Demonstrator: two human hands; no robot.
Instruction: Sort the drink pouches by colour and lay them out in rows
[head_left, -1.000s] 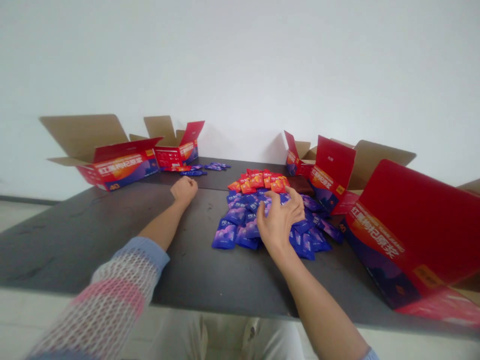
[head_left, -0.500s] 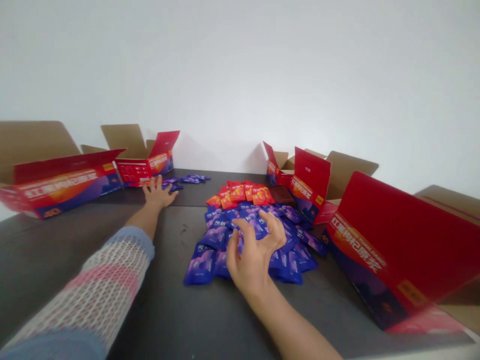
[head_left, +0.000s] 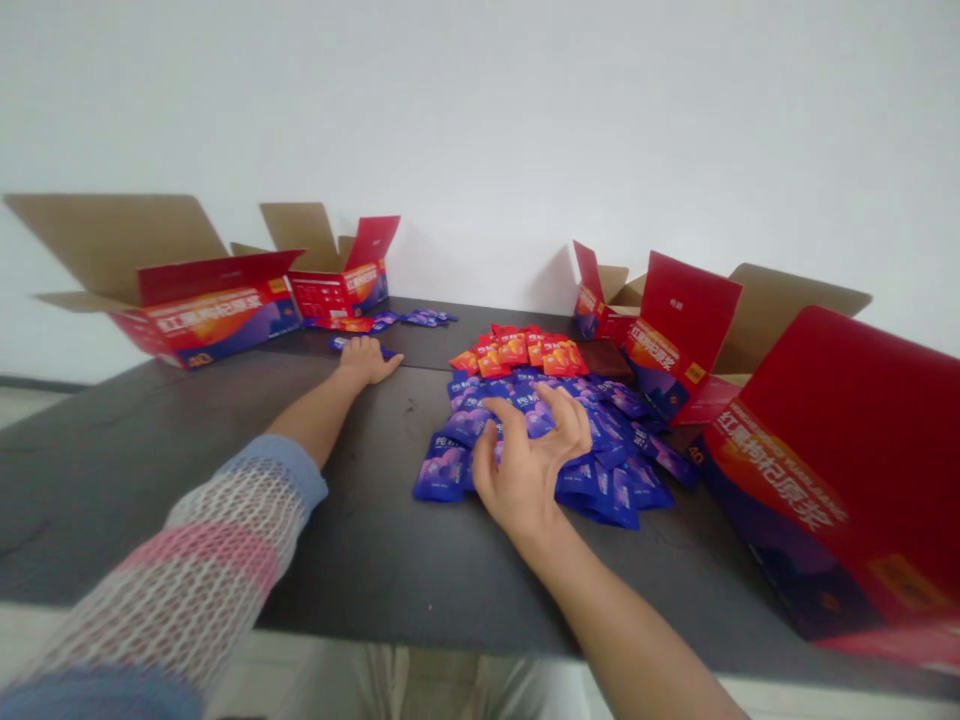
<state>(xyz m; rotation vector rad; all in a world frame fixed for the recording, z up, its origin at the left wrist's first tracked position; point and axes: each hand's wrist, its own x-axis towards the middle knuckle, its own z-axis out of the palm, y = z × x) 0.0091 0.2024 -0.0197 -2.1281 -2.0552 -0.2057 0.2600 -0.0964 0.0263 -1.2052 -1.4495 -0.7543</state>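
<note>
My left hand [head_left: 363,362] reaches to the back left of the table, its fingers curled down over a purple sachet [head_left: 341,343] whose ends show on both sides. The thumb sticks out to the right, and the fingertips are hidden. Over the near part of a pile of purple sachets [head_left: 442,468], my right hand [head_left: 529,465] holds its fingers bent and apart with nothing between them. Whether it touches the pile I cannot tell. Orange-red sachets [head_left: 514,350] lie at the pile's far edge.
Left stand two open red cartons, a nearer carton [head_left: 217,320] and a farther carton [head_left: 326,293]. Loose sachets [head_left: 427,317] lie beside them. Three more open cartons line the right, the nearest carton [head_left: 780,480] largest in view. A dark brown flat thing [head_left: 606,358] lies by the orange-red sachets.
The view has tilted down and shifted left, showing the table's front edge. My left hand has gone from spread fingers to curled over a sachet. My right hand keeps its bent, open shape.
</note>
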